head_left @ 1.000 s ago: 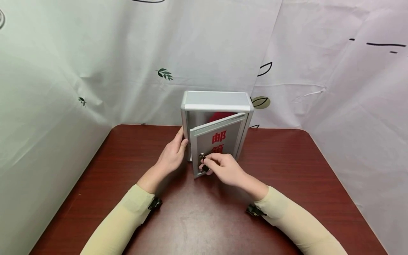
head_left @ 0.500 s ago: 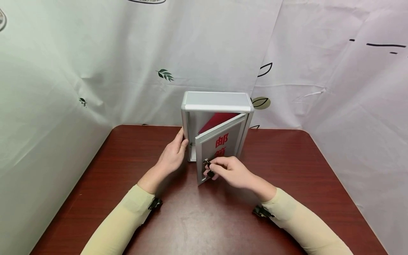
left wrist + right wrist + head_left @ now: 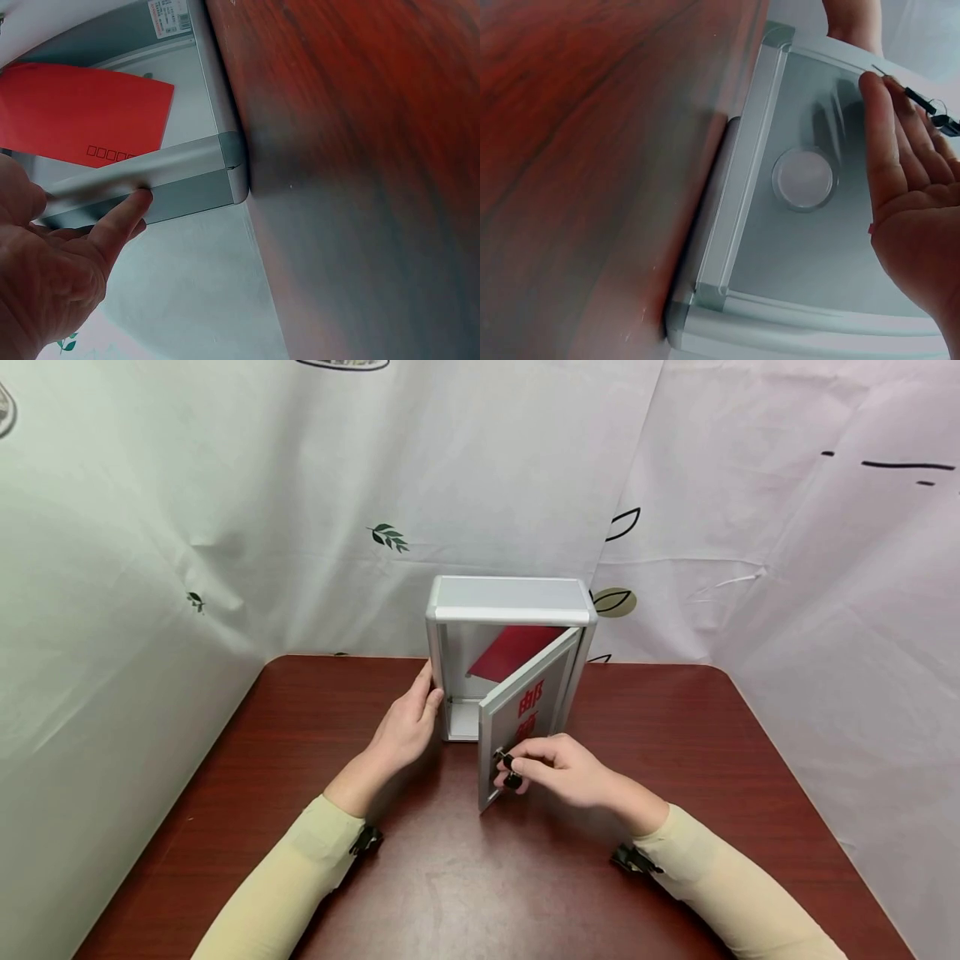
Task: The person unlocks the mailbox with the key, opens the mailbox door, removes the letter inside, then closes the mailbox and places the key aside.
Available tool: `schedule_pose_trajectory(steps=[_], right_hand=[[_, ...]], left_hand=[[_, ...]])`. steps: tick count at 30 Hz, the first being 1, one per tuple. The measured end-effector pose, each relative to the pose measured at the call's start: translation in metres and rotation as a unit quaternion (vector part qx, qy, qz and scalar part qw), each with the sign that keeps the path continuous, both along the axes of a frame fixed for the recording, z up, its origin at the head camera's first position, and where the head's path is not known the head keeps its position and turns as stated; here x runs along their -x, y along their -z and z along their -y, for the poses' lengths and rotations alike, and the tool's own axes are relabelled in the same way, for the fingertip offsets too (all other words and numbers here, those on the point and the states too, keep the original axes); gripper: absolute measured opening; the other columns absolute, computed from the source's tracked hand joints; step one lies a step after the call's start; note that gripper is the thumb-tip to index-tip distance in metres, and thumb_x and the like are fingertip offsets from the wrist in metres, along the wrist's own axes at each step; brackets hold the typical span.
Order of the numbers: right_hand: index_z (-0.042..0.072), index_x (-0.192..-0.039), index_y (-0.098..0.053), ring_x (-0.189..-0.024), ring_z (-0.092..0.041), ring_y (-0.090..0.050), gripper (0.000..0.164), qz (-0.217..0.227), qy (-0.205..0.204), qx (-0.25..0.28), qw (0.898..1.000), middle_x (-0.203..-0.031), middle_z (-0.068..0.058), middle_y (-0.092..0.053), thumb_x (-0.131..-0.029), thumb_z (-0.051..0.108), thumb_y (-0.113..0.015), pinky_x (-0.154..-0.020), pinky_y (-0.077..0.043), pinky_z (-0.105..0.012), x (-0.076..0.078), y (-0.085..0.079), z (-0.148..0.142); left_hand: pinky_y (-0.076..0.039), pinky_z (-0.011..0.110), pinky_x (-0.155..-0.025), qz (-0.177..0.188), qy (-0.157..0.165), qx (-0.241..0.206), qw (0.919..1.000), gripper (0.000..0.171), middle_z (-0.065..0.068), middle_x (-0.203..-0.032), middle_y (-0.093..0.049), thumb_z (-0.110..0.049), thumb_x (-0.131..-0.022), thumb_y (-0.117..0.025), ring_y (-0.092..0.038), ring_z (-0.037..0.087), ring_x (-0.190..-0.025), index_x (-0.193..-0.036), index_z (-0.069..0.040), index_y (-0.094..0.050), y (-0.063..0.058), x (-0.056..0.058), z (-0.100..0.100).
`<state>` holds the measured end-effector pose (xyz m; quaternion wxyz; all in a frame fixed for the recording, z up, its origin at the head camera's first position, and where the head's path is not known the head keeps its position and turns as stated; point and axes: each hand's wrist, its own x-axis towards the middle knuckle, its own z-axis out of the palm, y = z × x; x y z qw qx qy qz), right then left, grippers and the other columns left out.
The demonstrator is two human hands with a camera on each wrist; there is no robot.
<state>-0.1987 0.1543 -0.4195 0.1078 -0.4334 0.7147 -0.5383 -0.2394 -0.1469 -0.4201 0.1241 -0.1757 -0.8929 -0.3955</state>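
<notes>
A silver mailbox [image 3: 512, 596] stands upright, its door [image 3: 536, 714] with red lettering swung part way out from the right side. A red envelope [image 3: 513, 652] leans inside; small squares show on it in the left wrist view. My left hand [image 3: 403, 727] rests against the mailbox's left side, fingers straight along it, thumb at the front edge. With my right hand [image 3: 573, 772] I pinch a black-headed key [image 3: 507, 762] at the door's lock. Another black key head [image 3: 513, 782] dangles beneath it. The lock is partly hidden by my fingers.
Everything stands on a reddish-brown wooden table [image 3: 465, 877] with a printed white cloth [image 3: 300, 485] behind and at the sides. A round whitish disc [image 3: 804, 179] is on the door's lower front. A printed label [image 3: 171, 16] is stuck inside the mailbox.
The door has swung further out to the right, led by my right hand on the key. More of the inside and the red envelope now show. My left hand has stayed in place.
</notes>
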Motion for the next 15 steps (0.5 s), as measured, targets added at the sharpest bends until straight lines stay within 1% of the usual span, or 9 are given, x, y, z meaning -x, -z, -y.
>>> schedule_pose_trajectory(steps=[4,5,7,9,15], right_hand=[[-0.008,-0.116,-0.076,-0.091,-0.04,-0.081,0.021,-0.005,-0.021,0.015,1.0,-0.106,-0.021,-0.083,-0.112,-0.007,-0.056,-0.075,-0.068,-0.044,0.001,0.002,-0.005],[-0.008,-0.116,-0.077,-0.091,-0.037,-0.081,0.021,-0.006,-0.026,0.016,1.0,-0.106,-0.021,-0.083,-0.111,-0.007,-0.056,-0.075,-0.068,-0.044,0.001,0.002,-0.006],[-0.007,-0.115,-0.077,-0.091,-0.037,-0.081,0.021,-0.006,-0.033,0.017,0.999,-0.106,-0.02,-0.083,-0.111,-0.008,-0.056,-0.075,-0.068,-0.044,0.001,0.002,-0.009],[-0.005,-0.115,-0.078,-0.089,-0.034,-0.08,0.022,-0.008,-0.034,0.014,0.999,-0.106,-0.017,-0.083,-0.111,-0.008,-0.057,-0.075,-0.068,-0.045,0.0,0.001,-0.011],[-0.003,-0.115,-0.08,-0.082,-0.028,-0.078,0.023,-0.023,-0.038,0.012,0.999,-0.105,-0.015,-0.084,-0.109,-0.01,-0.058,-0.073,-0.067,-0.048,-0.001,-0.001,-0.019]], left_hand=[[-0.046,0.061,-0.118,0.003,-0.001,-0.001,1.0,0.063,0.023,-0.164,-0.054,-0.023,-0.121,-0.049,-0.06,0.043,-0.144,-0.178,-0.013,-0.026,0.0,0.0,0.0],[-0.046,0.061,-0.118,0.002,-0.001,-0.001,1.0,0.063,0.023,-0.164,-0.054,-0.023,-0.121,-0.049,-0.059,0.043,-0.145,-0.178,-0.013,-0.026,0.0,0.0,0.0],[-0.046,0.061,-0.118,0.001,0.001,-0.001,1.0,0.063,0.023,-0.165,-0.054,-0.023,-0.121,-0.049,-0.059,0.042,-0.145,-0.178,-0.013,-0.026,0.0,0.0,0.0],[-0.046,0.061,-0.118,0.0,0.001,0.0,1.0,0.063,0.022,-0.165,-0.053,-0.023,-0.121,-0.049,-0.058,0.042,-0.146,-0.179,-0.013,-0.025,0.001,0.001,0.0],[-0.045,0.063,-0.119,0.01,0.001,0.002,0.9999,0.064,0.021,-0.169,-0.049,-0.025,-0.121,-0.048,-0.055,0.042,-0.149,-0.179,-0.015,-0.023,0.001,0.001,0.001]])
